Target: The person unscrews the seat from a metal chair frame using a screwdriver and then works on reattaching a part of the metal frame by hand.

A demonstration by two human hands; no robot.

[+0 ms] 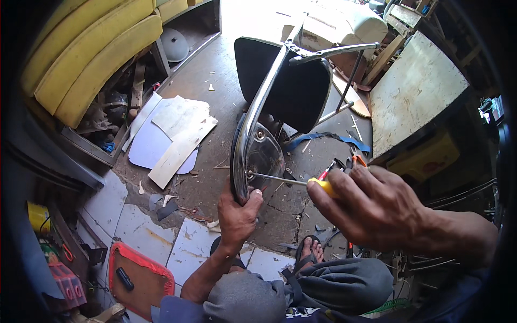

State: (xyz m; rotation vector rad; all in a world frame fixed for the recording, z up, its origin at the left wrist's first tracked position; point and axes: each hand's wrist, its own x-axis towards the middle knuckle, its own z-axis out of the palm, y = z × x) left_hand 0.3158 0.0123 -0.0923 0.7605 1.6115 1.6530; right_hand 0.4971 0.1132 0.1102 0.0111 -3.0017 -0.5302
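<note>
A chair with a chromed tube frame [265,94] lies tipped over in front of me, its dark seat [283,81] on the far side. My left hand [238,215] grips the near end of its backrest, thumb on top. In my right hand [371,210] is a screwdriver [323,187] with a yellow handle. The shaft points left, and its tip meets a screw [250,173] on the clear-covered backrest [269,156]. A second screw [260,135] sits farther up. My palm and fingers hide most of the handle.
Cut board pieces [183,134] lie on the floor at left. Yellow cushions [97,48] are stacked beyond them. A red-edged panel [141,280] rests near my left knee. Orange-handled pliers [357,157] and a blue strip [328,138] lie right of the chair. A pale board [417,97] leans at right.
</note>
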